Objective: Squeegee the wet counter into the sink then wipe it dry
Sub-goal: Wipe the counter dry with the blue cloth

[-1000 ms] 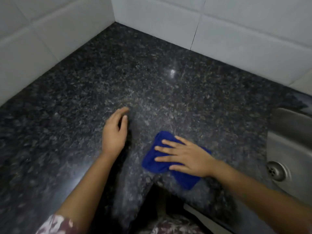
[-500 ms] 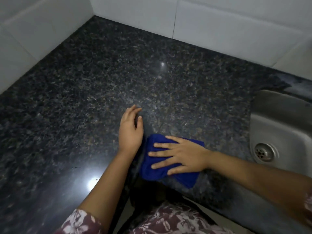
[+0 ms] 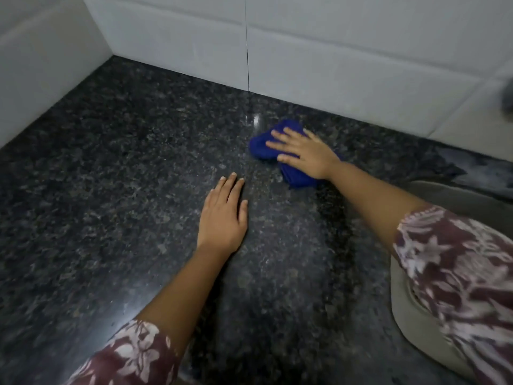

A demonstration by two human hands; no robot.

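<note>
White tiled walls (image 3: 319, 59) meet in a corner.

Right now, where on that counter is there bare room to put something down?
Most of the counter is bare: the whole stretch from the left hand out to the corner of the tiled wall, and the near strip between the two forearms. It is crowded only near the back wall, where the right hand presses the cloth, and by the sink.

- One blue cloth (image 3: 277, 145)
- Two hands: left hand (image 3: 223, 218), right hand (image 3: 302, 151)
- One dark speckled table (image 3: 125, 176)
- One sink (image 3: 402, 309)
- Two patterned sleeves (image 3: 466, 273)
</note>
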